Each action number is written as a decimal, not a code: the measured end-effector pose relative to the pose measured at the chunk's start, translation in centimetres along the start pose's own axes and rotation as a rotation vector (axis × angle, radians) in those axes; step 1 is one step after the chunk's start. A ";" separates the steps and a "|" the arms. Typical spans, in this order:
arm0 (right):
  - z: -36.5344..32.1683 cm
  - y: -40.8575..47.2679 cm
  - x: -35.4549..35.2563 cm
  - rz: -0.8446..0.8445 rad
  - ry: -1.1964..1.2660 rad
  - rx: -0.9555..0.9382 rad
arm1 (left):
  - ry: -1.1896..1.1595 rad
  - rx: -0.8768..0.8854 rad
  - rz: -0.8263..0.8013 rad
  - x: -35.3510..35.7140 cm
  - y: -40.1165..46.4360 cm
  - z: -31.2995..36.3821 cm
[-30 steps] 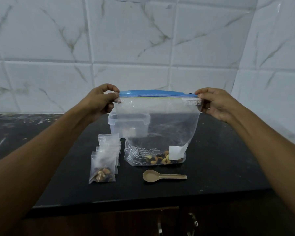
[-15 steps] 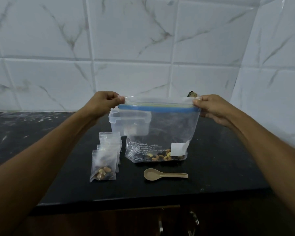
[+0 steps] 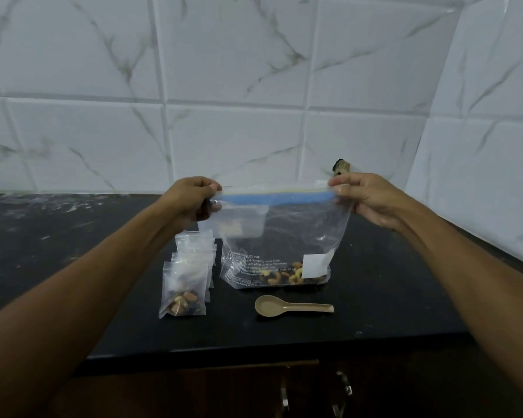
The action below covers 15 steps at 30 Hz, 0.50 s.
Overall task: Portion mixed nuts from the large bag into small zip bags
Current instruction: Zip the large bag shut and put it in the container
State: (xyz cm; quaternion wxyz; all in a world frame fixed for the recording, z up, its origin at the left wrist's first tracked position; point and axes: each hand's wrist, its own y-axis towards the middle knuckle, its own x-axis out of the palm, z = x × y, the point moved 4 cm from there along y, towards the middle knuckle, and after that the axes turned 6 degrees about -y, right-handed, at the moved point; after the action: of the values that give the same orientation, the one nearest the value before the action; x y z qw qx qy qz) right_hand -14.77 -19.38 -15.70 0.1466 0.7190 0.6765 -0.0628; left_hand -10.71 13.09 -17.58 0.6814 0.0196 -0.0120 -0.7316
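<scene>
Large bag (image 3: 280,236) lowered, both grips pinching corners

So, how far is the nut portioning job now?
Done: one small zip bag at the front of the stack holds nuts. In hand: left hand and right hand pinch the large bag at its blue zip corners. Left: a thin layer of nuts remains; the spoon lies unused.
</scene>
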 end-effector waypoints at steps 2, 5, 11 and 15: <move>0.3 -0.3 0.3 -0.066 -0.038 -0.009 | -0.057 -0.032 -0.009 -0.1 0.0 -0.4; 1.2 0.1 -0.1 -0.021 -0.191 -0.021 | -0.032 -0.005 -0.102 0.2 -0.5 -0.5; 0.8 0.1 -0.3 0.018 -0.762 -0.130 | 0.443 0.122 -0.109 -0.7 -0.3 -0.9; 1.4 -0.6 0.3 -0.054 -0.740 -0.068 | 0.406 0.107 -0.097 -0.5 -0.4 -1.5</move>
State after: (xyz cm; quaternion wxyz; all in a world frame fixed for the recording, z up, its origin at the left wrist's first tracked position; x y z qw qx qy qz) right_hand -15.22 -19.47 -17.20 0.4033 0.6245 0.5980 -0.2995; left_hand -11.03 13.60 -19.06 0.6320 0.2032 0.0878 -0.7427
